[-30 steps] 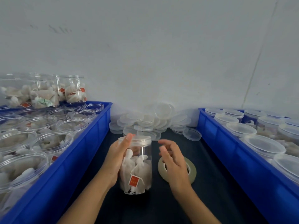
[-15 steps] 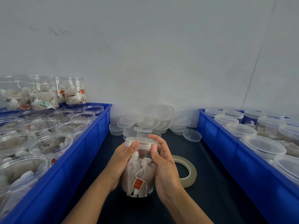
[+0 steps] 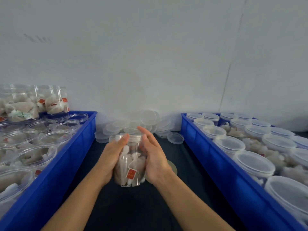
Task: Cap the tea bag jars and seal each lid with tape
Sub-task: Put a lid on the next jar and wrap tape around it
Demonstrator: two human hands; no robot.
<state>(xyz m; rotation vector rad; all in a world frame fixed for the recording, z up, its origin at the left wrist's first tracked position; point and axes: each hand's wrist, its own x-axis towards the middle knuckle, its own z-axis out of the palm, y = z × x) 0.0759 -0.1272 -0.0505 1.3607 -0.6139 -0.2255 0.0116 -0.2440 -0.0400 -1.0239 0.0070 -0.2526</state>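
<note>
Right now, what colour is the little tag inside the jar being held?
Red, on the tag low in the jar, seen in the head view.

1. A dark table top runs up the middle of the frame to the white wall.
2. A blue crate sits on it at left, another blue crate at right.
3. Loose clear lids are heaped at its far end.
4. A tape roll lies at centre, mostly hidden.
</note>
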